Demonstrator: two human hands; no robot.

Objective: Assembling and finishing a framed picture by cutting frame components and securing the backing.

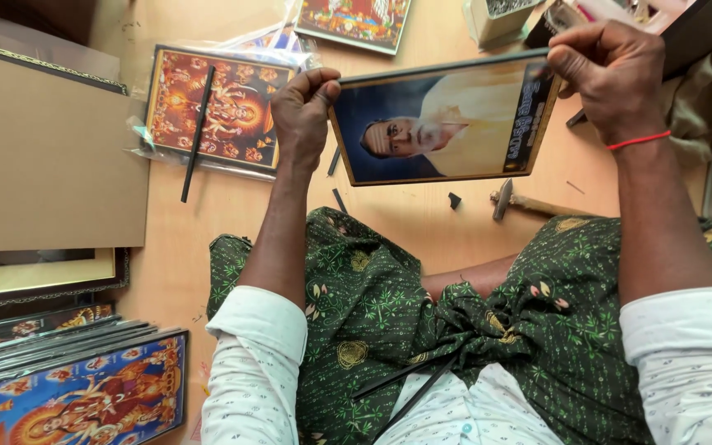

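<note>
Above the green patterned cloth [389, 313], left hand [302, 111] and right hand [611, 78] each grip the glossy rectangular framed portrait [447, 124].

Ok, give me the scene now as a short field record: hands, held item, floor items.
left hand: grips left edge of framed portrait
right hand: grips its top right corner
portrait: held up above the lap, tilted
hammer: on wooden floor, below the portrait
black strip: lies across wrapped colourful print
stacked frames: lower left
</note>
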